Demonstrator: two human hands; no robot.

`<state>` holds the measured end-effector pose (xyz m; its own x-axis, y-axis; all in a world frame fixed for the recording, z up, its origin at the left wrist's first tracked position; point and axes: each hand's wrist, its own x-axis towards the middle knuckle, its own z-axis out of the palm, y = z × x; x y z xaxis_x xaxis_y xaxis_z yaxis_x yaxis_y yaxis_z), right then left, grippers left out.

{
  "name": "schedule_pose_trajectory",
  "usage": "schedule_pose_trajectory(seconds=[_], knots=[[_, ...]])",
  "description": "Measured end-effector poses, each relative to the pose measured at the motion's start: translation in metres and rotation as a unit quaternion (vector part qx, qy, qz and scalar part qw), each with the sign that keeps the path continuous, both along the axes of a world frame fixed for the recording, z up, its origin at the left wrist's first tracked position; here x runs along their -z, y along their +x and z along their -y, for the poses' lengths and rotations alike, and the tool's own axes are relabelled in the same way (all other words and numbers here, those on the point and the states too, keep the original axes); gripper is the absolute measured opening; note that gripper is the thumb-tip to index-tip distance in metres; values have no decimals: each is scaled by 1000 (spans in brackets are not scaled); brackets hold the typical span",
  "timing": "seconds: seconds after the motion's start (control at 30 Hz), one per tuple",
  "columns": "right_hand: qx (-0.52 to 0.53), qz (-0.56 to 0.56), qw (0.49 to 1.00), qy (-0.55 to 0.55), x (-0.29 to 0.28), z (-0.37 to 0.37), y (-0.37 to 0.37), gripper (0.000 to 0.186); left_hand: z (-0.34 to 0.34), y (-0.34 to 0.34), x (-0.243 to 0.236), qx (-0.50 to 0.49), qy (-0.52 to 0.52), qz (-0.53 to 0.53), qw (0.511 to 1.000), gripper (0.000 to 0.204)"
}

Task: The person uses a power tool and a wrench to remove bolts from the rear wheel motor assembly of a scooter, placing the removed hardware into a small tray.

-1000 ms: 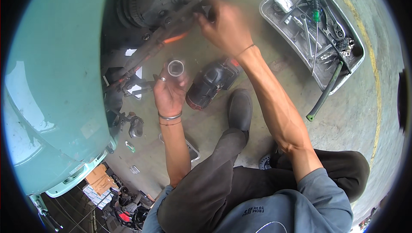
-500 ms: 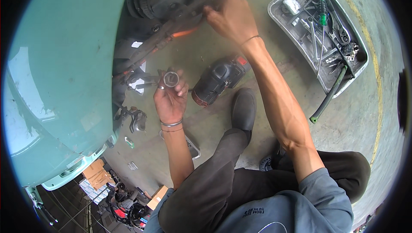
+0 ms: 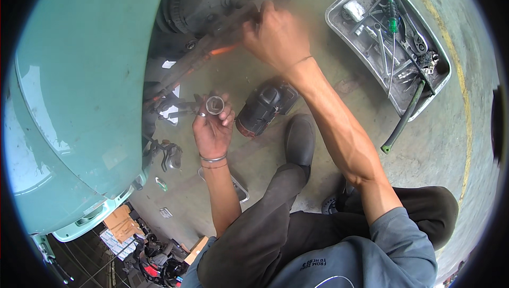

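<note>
My left hand (image 3: 212, 135) is closed around a silver socket (image 3: 215, 105), its round opening facing up toward me. Beside the dark wheel drum (image 3: 183, 7), my right hand (image 3: 281, 38) is curled, fingers bent against the end of a dark suspension arm (image 3: 212, 36). Motion smears those fingers, and whatever they hold is hidden. An orange strip (image 3: 225, 50) shows along the arm's lower side. Between my hands, on the floor, lies a black power tool (image 3: 268, 105) with a reddish end.
At the right, a grey metal tray (image 3: 339, 28) holds a green-handled screwdriver (image 3: 392, 17), ratchets and spanners. A green-ended handle (image 3: 405, 118) sticks out over its near edge. Pale green bodywork (image 3: 79, 86) fills the left. Boxes (image 3: 122, 224) stand at lower left. My shoe (image 3: 300, 139) is near the power tool.
My right hand has shifted slightly left and down, its fingers still at the suspension arm. My left hand keeps the socket in nearly the same place. The view has moved a little.
</note>
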<state>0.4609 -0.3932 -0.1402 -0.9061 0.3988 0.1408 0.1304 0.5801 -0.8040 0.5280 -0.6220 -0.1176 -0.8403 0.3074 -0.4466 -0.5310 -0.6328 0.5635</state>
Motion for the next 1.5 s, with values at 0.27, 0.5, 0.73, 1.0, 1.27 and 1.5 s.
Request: schedule_pose_trajectory(seconds=[0.27, 0.5, 0.73, 1.0, 1.27, 1.5], knots=[[27, 74, 982, -172, -6, -25, 31, 43, 7, 2, 8, 21, 74, 15, 997, 34], [-199, -28, 951, -235, -72, -14, 68, 27, -3, 16, -4, -101, 34, 75, 991, 31], [-379, 37, 909, -167, -73, 105, 122, 29, 40, 84, 34, -136, -92, 46, 985, 23], [-393, 18, 914, -100, -10, 169, 189, 28, 68, 140, 89, -105, 49, 128, 985, 20], [-444, 137, 873, -146, 30, 154, 169, 25, 138, 110, 163, -152, -221, 172, 948, 17], [-440, 233, 857, -130, 65, 141, 170, 25, 188, 68, 193, -124, -738, 59, 660, 32]])
